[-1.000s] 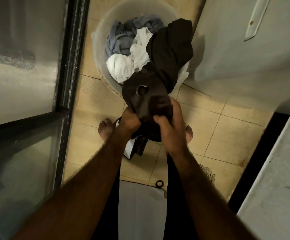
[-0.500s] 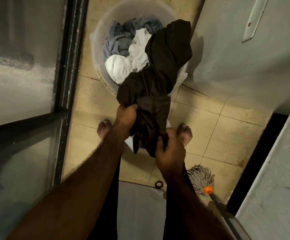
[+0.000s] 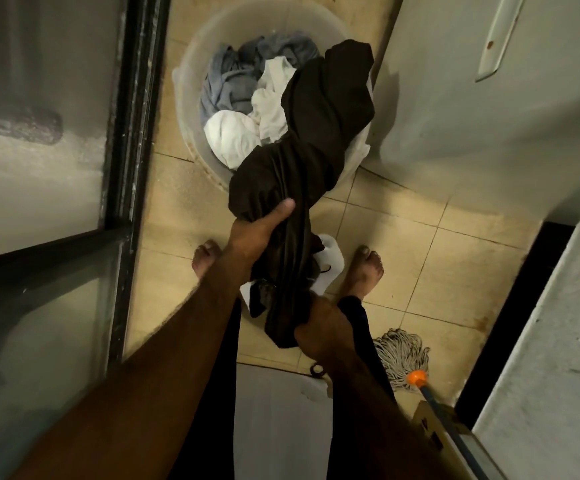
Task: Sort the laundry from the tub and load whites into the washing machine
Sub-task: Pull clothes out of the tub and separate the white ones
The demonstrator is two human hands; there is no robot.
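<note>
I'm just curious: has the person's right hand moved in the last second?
Yes. The right hand has pulled back from the tub, toward the body, gripping the dark garment.

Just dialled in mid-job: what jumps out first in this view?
A long dark garment runs down the middle, its far end draped over the tub at top centre, its near end gathered by both hands: left hand higher, right hand lower. Inside the tub, white clothes lie beside blue-grey ones. A mop lies on the floor at lower right.

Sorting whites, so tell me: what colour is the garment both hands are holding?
Dark brown, nearly black, so not a white. The garment shows in the head view.
</note>
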